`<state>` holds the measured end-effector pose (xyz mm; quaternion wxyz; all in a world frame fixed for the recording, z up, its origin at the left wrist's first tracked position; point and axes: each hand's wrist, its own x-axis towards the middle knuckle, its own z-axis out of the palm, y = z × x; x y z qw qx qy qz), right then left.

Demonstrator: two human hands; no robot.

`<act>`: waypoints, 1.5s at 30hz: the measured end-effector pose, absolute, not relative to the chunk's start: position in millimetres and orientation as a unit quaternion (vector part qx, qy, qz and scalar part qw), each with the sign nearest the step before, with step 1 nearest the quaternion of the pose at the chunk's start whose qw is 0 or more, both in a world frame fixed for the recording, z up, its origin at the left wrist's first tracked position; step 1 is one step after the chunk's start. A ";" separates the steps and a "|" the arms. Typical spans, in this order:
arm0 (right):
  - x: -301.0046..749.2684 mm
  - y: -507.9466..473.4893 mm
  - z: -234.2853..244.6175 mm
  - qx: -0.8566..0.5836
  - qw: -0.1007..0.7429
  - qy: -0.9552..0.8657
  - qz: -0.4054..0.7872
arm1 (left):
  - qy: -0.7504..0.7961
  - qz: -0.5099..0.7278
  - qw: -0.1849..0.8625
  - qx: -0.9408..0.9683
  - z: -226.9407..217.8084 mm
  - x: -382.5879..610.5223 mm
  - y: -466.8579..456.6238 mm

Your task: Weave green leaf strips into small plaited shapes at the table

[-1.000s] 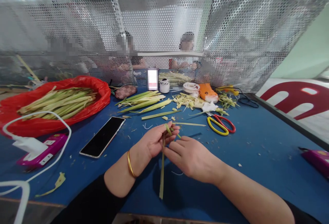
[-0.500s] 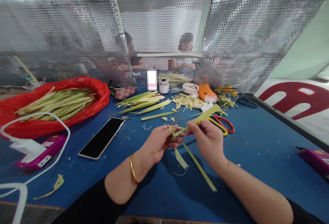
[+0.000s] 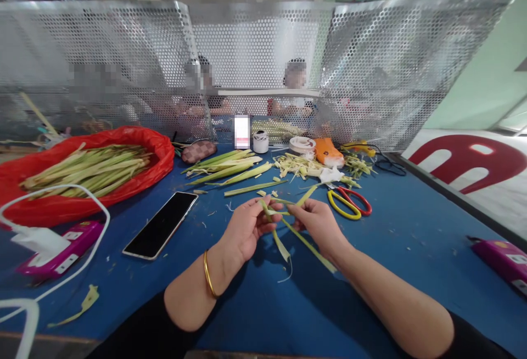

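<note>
My left hand [image 3: 247, 226], with a gold bangle on its wrist, pinches a thin green leaf strip [image 3: 307, 244] above the blue table [image 3: 395, 238]. My right hand [image 3: 318, 223] grips the same strip just to the right, its fingers closed on it. The strip is bent between the two hands, with loose ends hanging down toward the table and one end pointing up and to the right. Both hands sit close together at the middle of the table.
A black phone [image 3: 161, 224] lies left of my hands. Scissors with yellow and red handles [image 3: 349, 202] lie to the right. A red bag of green leaves [image 3: 88, 168], loose leaves [image 3: 230, 166], trimmings [image 3: 298, 164], pink devices [image 3: 61, 246] and a perforated metal screen [image 3: 263, 62] surround the table.
My right hand lifted one end of the strip up and to the right, then came back down toward my left hand, leaving the strip folded between them.
</note>
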<state>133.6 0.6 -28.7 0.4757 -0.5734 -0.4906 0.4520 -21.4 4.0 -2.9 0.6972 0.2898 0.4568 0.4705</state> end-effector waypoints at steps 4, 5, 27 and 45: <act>131.0 0.4 -25.3 -0.554 0.461 -0.471 0.509 | 0.442 0.451 0.742 0.226 -1.7 -22.8 6.4; 131.5 0.1 -24.3 -0.570 0.436 -0.491 0.494 | 0.436 0.437 0.761 0.201 -1.6 -23.4 7.6; 148.8 -10.7 -7.9 -0.243 0.328 -0.908 -0.093 | 0.442 0.447 0.736 0.251 -4.1 -29.3 12.5; 141.8 -9.6 -10.2 -0.465 0.425 -0.769 0.108 | 0.458 0.394 0.645 0.468 -8.8 -15.9 -4.3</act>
